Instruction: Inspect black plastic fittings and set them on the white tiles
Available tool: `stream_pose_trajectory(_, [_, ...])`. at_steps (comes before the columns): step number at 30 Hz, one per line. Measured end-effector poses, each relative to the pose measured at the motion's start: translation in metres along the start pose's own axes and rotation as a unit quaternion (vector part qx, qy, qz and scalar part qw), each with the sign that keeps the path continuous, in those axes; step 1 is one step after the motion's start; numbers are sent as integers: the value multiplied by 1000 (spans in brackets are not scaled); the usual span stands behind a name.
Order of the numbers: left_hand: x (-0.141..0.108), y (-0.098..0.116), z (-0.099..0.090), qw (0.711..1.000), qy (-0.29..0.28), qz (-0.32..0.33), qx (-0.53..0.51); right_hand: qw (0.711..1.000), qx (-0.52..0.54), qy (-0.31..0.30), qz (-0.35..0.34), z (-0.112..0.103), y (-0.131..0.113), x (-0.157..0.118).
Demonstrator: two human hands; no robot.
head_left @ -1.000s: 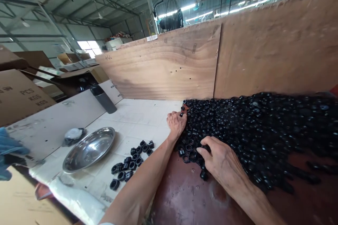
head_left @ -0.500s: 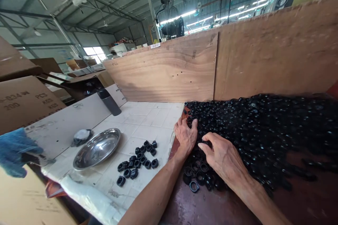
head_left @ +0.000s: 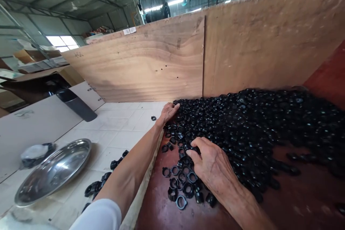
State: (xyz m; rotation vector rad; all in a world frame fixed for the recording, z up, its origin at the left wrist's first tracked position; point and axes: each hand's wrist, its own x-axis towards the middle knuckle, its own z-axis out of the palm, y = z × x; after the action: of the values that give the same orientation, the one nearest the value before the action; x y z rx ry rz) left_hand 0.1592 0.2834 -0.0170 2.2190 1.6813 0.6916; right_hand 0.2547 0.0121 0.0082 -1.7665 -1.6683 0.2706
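A large heap of small black ring-shaped parts (head_left: 231, 122) lies on the dark red surface. My left hand (head_left: 169, 112) reaches to the heap's far left edge beside the wooden board, fingers bent against the parts; what lies under them is hidden. Nearer to me, my right hand (head_left: 208, 156) hovers at the heap's front left, thumb and forefinger apart with no part seen between them. Loose rings (head_left: 181, 178) are spread left of it, one greyish ring (head_left: 181, 202) nearest me. A single ring (head_left: 153, 118) sits on the white surface left of my left hand.
On the white surface (head_left: 121, 125) are a steel bowl (head_left: 54, 172), a dark bottle (head_left: 78, 106), a wrapped bundle (head_left: 36, 152) and more black parts (head_left: 93, 188), partly behind my left forearm. A tall wooden board (head_left: 151, 68) closes the back; cartons stand at the left.
The view has shifted closer and to the right. My left hand has moved farther away along the heap's edge. More loose rings show between the hands, and one ring now lies on the white surface.
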Motion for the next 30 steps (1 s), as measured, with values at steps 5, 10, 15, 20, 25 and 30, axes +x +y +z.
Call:
stream_pose_trajectory(5, [-5,-21,-2,999,-17,41,24,1000,5,-14,-1,-1,1,-1])
stream_pose_trajectory(10, [4,-31,-13,994,-12,101,37,1000,-1,-8,-11,2,1,0])
stream_pose_trajectory(15, [13,-31,-7,971,-100,215,27,1000,-18,-9,-2,3,-1,0])
stream_pose_trajectory(20, [-6,-44,-19,948,-146,280,32,999,-29,-13,16,0,-4,0])
stream_pose_trajectory(25, [-40,-86,-46,950,-112,282,70,999,-24,-38,-2,-2,-13,-4])
stream_pose_trajectory(30, [-63,-100,-42,940,-92,322,56,992,-2,-108,-60,8,-27,-15])
